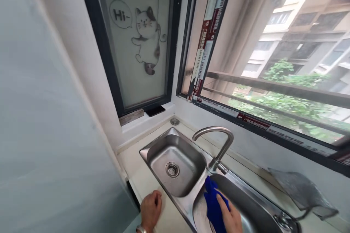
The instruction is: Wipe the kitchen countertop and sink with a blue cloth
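A crumpled blue cloth [214, 205] is gripped by my right hand [231, 216], over the left part of the larger sink basin [253, 202]. My left hand [151, 207] rests with curled fingers on the pale countertop [172, 216], in front of the smaller basin [175, 145]; no object shows in it. A round drain strainer [172, 169] lies at the bottom of that smaller basin. Between the two basins, at the back, rises a curved metal faucet [228, 138]. Part of the cloth hides the divider and the larger basin's near left side.
A grey plastic bag [300, 189] lies on the counter at right, near a metal fitting [284, 221]. Behind the sink runs a dark window frame [235, 114]. A dark flat object [155, 111] sits on the ledge. A pale panel [54, 116] fills the left side.
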`<state>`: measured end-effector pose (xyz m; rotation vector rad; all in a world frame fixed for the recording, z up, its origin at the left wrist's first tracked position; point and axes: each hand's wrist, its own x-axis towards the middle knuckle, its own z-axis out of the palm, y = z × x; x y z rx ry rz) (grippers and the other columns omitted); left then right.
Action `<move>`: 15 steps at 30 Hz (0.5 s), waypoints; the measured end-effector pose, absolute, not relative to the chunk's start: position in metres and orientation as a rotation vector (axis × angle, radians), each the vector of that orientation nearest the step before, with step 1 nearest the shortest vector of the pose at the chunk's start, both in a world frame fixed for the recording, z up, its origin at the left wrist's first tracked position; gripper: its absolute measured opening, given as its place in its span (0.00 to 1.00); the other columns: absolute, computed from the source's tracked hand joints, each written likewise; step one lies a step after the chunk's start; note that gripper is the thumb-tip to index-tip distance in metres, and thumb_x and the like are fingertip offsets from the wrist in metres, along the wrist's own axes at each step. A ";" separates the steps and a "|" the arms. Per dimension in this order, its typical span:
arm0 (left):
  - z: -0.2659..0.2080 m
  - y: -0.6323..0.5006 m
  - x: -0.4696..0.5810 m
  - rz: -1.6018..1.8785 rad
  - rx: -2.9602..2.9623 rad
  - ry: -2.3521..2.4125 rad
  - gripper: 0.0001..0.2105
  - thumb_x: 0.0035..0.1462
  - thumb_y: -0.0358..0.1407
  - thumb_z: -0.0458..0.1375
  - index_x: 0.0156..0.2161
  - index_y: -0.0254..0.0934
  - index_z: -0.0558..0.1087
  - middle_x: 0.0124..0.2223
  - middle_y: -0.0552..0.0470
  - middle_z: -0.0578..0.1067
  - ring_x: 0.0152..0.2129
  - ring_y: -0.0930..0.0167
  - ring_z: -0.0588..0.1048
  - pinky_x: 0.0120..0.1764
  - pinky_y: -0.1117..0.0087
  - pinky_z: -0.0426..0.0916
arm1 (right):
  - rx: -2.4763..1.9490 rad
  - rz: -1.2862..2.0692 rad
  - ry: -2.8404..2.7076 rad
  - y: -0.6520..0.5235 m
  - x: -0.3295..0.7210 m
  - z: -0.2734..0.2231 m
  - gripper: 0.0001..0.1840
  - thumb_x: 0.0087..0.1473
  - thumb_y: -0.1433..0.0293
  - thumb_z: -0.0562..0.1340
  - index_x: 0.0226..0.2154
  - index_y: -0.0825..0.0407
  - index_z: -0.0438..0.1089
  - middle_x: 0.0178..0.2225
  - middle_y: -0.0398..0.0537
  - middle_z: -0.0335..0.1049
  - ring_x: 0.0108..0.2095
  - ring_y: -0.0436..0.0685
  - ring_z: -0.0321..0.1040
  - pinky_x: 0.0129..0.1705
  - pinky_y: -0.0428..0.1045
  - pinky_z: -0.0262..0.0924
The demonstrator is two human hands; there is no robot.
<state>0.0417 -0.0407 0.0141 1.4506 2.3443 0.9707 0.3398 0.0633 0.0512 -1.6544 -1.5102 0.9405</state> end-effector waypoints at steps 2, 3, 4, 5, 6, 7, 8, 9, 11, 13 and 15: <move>0.018 -0.042 0.044 0.993 1.449 2.315 0.15 0.63 0.35 0.46 0.38 0.39 0.76 0.32 0.49 0.80 0.32 0.65 0.78 0.41 0.64 0.70 | -1.477 0.936 -1.555 0.053 0.305 0.070 0.39 0.62 0.43 0.45 0.66 0.45 0.59 0.55 0.47 0.74 0.56 0.66 0.70 0.56 0.60 0.69; 0.019 -0.044 0.044 1.006 1.449 2.302 0.15 0.63 0.35 0.46 0.38 0.39 0.76 0.32 0.48 0.80 0.33 0.65 0.78 0.42 0.64 0.70 | -1.432 0.892 -1.592 0.045 0.289 0.072 0.38 0.64 0.45 0.44 0.68 0.45 0.54 0.59 0.48 0.70 0.59 0.66 0.67 0.58 0.60 0.67; 0.019 -0.046 0.044 1.020 1.453 2.282 0.16 0.63 0.35 0.46 0.38 0.38 0.76 0.32 0.48 0.80 0.33 0.65 0.78 0.42 0.63 0.70 | -1.396 0.840 -1.660 0.036 0.276 0.068 0.37 0.65 0.47 0.44 0.70 0.45 0.50 0.61 0.49 0.67 0.61 0.66 0.64 0.60 0.61 0.65; 0.020 -0.050 0.043 1.033 1.465 2.250 0.16 0.63 0.35 0.46 0.38 0.38 0.77 0.33 0.48 0.80 0.33 0.65 0.78 0.42 0.64 0.71 | -1.369 0.778 -1.760 0.025 0.265 0.058 0.36 0.66 0.49 0.43 0.71 0.45 0.47 0.62 0.49 0.65 0.62 0.66 0.62 0.61 0.62 0.64; 0.020 -0.056 0.041 1.045 1.480 2.214 0.16 0.63 0.35 0.46 0.38 0.38 0.77 0.33 0.48 0.80 0.33 0.66 0.78 0.42 0.65 0.72 | -1.330 0.719 -1.899 0.013 0.256 0.043 0.34 0.67 0.51 0.44 0.71 0.42 0.46 0.63 0.48 0.65 0.63 0.66 0.61 0.61 0.63 0.64; 0.020 -0.064 0.038 1.052 1.496 2.173 0.16 0.63 0.35 0.46 0.37 0.38 0.77 0.33 0.48 0.80 0.32 0.67 0.78 0.41 0.67 0.72 | -1.262 0.658 -2.073 -0.001 0.250 0.024 0.33 0.66 0.53 0.44 0.71 0.39 0.45 0.62 0.47 0.65 0.62 0.67 0.63 0.60 0.63 0.65; 0.020 -0.074 0.033 1.056 1.512 2.126 0.16 0.63 0.36 0.46 0.37 0.39 0.77 0.32 0.50 0.80 0.31 0.69 0.78 0.39 0.69 0.73 | -1.164 0.583 -2.273 -0.014 0.247 0.005 0.33 0.66 0.56 0.46 0.71 0.35 0.43 0.61 0.45 0.67 0.59 0.67 0.66 0.57 0.63 0.67; 0.021 -0.087 0.026 1.060 1.525 2.080 0.17 0.64 0.36 0.46 0.37 0.39 0.78 0.31 0.51 0.81 0.29 0.70 0.78 0.37 0.71 0.73 | -1.088 0.504 -2.444 -0.026 0.245 -0.013 0.34 0.65 0.58 0.49 0.70 0.30 0.42 0.61 0.42 0.66 0.55 0.68 0.70 0.54 0.62 0.70; 0.027 -0.118 0.005 1.093 1.551 2.028 0.16 0.65 0.37 0.46 0.39 0.40 0.78 0.30 0.54 0.81 0.25 0.73 0.78 0.33 0.75 0.73 | -1.086 0.306 -2.555 -0.046 0.246 -0.039 0.39 0.61 0.61 0.54 0.69 0.26 0.38 0.65 0.40 0.61 0.51 0.71 0.72 0.49 0.65 0.72; 0.040 -0.155 -0.025 1.179 1.618 2.062 0.15 0.66 0.38 0.48 0.40 0.43 0.78 0.32 0.57 0.82 0.24 0.75 0.78 0.32 0.78 0.73 | -1.112 0.168 -2.554 -0.057 0.249 -0.047 0.43 0.58 0.64 0.57 0.69 0.26 0.37 0.67 0.40 0.55 0.56 0.75 0.68 0.51 0.69 0.70; 0.064 -0.192 -0.062 1.296 1.778 2.176 0.11 0.64 0.36 0.52 0.41 0.45 0.78 0.33 0.58 0.83 0.25 0.76 0.80 0.33 0.81 0.73 | -1.085 0.138 -2.551 -0.060 0.250 -0.043 0.45 0.58 0.65 0.58 0.70 0.27 0.36 0.69 0.40 0.50 0.63 0.76 0.60 0.56 0.71 0.66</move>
